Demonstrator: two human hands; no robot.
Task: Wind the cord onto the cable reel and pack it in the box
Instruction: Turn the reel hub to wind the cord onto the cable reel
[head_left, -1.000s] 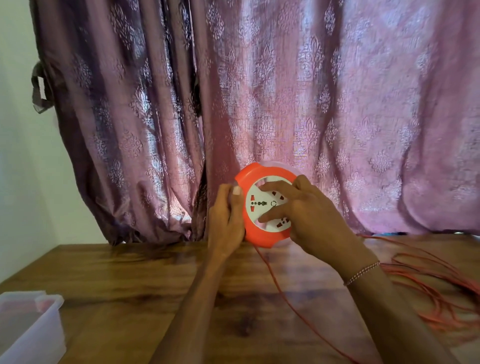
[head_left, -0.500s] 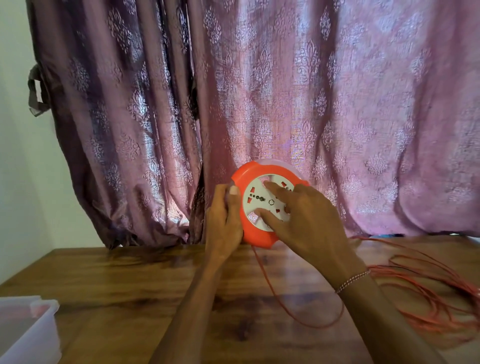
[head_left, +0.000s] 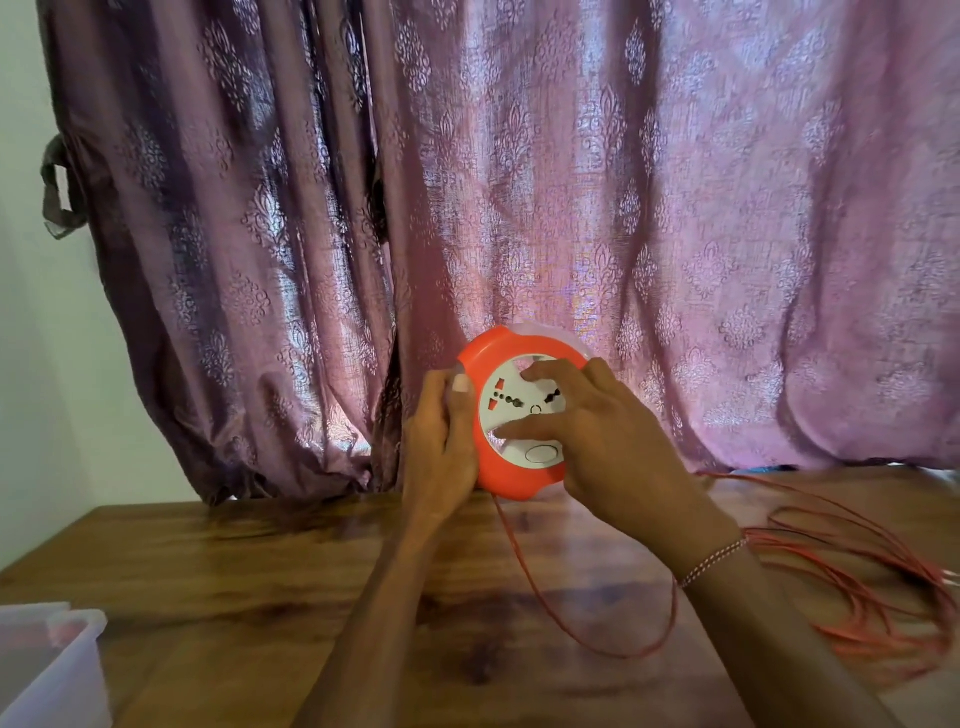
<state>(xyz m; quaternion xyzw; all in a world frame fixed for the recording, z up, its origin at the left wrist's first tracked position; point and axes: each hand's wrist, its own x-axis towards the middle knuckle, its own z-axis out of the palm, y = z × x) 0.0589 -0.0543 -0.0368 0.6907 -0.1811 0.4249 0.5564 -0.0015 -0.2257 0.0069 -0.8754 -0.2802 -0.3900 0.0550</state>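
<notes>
While my left hand (head_left: 441, 447) wraps around the edge of the orange cable reel (head_left: 519, 415), holding it upright just above the wooden surface (head_left: 260, 571), my right hand (head_left: 597, 436) lies spread on its white socket face. The cord (head_left: 857, 587) trails from the reel's underside into loose loops at right. The translucent box (head_left: 52, 670) sits at lower left.

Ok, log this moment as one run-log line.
stage: winding | left hand: grips cable reel rim | right hand: fingers on white face | cord: mostly loose on table | box: not packed
</notes>
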